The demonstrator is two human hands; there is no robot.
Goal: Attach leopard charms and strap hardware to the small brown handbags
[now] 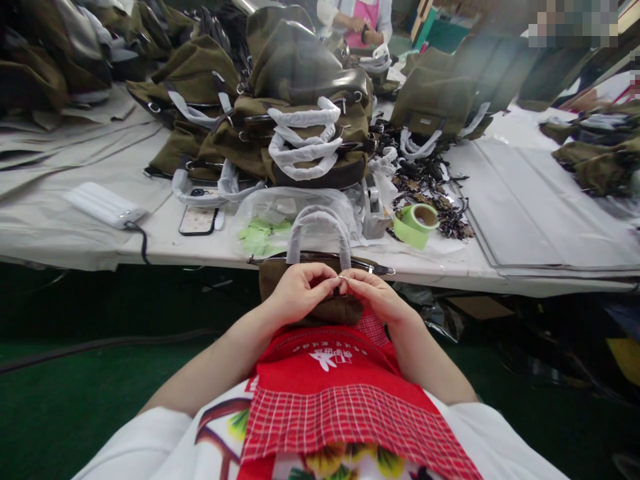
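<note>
An olive-green handbag [273,277] with dark trim leans between my lap and the table's edge. Its zipper runs along the top, and its handle [320,219] is wrapped in white film. Over the front of this bag, my left hand [303,290] and my right hand [376,293] meet with fingertips pinched. Between them is a small, thin, shiny piece [341,278], too small to name. Both hands are closed, and they hide part of the bag's front.
Stacked olive bags [305,127] rise behind. On the table [165,247] lie a phone [197,220], a white corded box [104,203], green tape [417,223], a plastic bag with green pieces [265,233] and dark straps [450,213]. Another person [360,23] stands across the table.
</note>
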